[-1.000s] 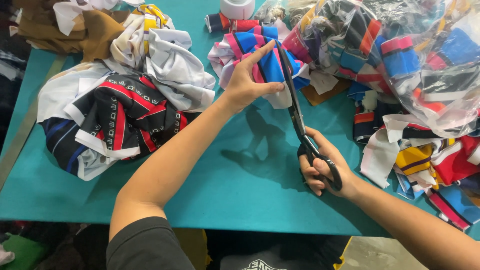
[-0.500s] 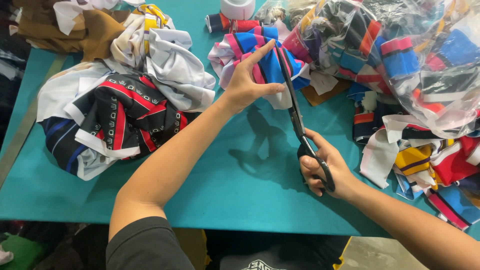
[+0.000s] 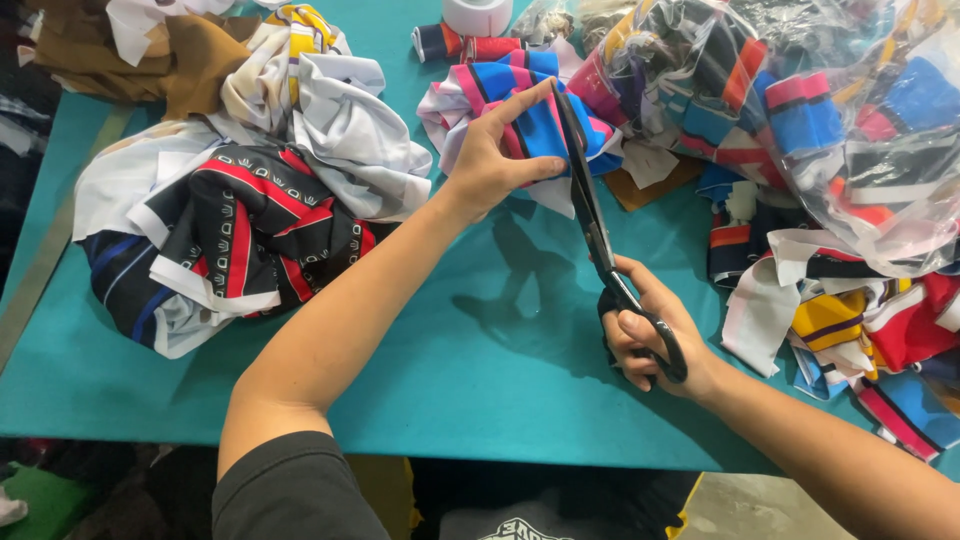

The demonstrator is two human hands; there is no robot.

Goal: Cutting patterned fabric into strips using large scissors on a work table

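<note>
My left hand [image 3: 497,160] pinches a striped fabric piece [image 3: 520,125] in blue, pink and white, holding it up over the teal table [image 3: 420,340]. My right hand [image 3: 650,335] grips the black handles of long scissors [image 3: 590,215]. Their blades run up along the right edge of the fabric piece, close beside my left fingers, and look nearly closed on the cloth.
A heap of black, red and white fabric [image 3: 230,230] lies at the left, with brown cloth [image 3: 130,50] behind it. A clear plastic bag of coloured scraps [image 3: 800,110] fills the right. Loose scraps [image 3: 860,330] lie below it. A white tape roll [image 3: 477,15] stands at the far edge.
The scissors have moved slightly forward along the fabric edge and the blades have closed more. My left hand keeps its hold on the striped piece.
</note>
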